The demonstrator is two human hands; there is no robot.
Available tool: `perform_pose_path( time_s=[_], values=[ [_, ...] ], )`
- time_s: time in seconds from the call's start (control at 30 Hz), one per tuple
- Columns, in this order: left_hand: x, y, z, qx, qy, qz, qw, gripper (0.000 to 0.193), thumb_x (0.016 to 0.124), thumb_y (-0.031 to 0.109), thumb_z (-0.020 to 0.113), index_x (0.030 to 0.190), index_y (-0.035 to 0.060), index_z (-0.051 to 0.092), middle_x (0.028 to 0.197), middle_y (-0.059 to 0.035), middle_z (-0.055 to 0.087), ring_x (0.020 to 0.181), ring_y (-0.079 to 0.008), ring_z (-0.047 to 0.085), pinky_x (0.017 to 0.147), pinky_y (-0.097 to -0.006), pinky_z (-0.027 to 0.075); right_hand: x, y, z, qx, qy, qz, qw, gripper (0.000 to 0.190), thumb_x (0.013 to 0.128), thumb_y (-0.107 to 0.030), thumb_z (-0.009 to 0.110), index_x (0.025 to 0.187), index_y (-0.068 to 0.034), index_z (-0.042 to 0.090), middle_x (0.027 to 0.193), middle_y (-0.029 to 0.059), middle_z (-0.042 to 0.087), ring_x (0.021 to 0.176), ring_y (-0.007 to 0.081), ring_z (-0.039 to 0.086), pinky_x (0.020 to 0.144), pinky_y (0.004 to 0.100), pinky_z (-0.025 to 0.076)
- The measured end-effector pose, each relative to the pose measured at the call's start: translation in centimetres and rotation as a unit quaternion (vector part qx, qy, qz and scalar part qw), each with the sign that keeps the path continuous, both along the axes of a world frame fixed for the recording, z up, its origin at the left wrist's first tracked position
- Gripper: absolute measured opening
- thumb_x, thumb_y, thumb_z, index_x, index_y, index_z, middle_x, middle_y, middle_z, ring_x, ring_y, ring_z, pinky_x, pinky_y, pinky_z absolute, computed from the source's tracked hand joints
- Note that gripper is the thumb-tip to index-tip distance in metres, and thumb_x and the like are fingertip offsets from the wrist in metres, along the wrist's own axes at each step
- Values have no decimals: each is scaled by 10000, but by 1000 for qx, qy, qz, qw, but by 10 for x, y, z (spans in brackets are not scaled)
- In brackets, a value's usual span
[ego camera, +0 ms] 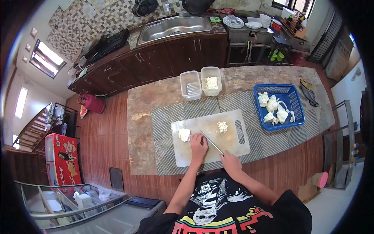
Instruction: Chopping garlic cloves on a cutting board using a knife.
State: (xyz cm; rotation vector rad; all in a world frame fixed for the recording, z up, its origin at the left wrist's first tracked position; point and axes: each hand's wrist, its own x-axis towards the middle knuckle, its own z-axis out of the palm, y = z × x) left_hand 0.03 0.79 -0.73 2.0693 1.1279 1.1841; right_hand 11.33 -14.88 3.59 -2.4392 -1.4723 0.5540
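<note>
A white plastic cutting board (210,158) lies at a slant before me. My right hand (230,163) grips a kitchen knife (214,142), its blade pointing up and left across the board. My left hand (198,146) rests on the board left of the blade tip with fingers bent; whether a small piece is under the fingertips cannot be told. Just beyond its fingers sits a white chunk of food (184,134), perhaps cauliflower. Finely chopped white bits (222,127) form a small pile near the board's handle slot, and a few crumbs lie by the blade.
A blue plastic basket (301,117) with several white chunks stands at the right. Behind the board are an empty-looking clear container (190,83) and another container (217,73) holding chopped white bits. A dark and yellow cloth-like item (308,92) lies right of the basket.
</note>
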Motion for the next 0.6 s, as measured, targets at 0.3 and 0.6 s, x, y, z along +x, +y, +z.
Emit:
perform_pose_path(
  time_s=[0.3, 0.6],
  values=[
    [-1, -1, 4, 19, -4, 4, 1000, 103, 808, -30, 704, 903, -19, 669, 949, -143, 634, 920, -350, 592, 826, -436, 489, 20, -5, 3, -5, 10, -26, 1000, 356, 992, -386, 600, 950, -33, 603, 701, 261, 659, 693, 467, 680, 616, 568, 545],
    [-4, 0, 0, 6, -2, 19, 1000, 103, 796, -23, 725, 895, -26, 695, 945, -142, 648, 912, -335, 611, 822, -420, 502, 4, 9, 12, -15, 42, -13, 999, 364, 1005, -382, 577, 907, -34, 615, 730, 253, 676, 717, 456, 694, 636, 552, 561]
  ],
)
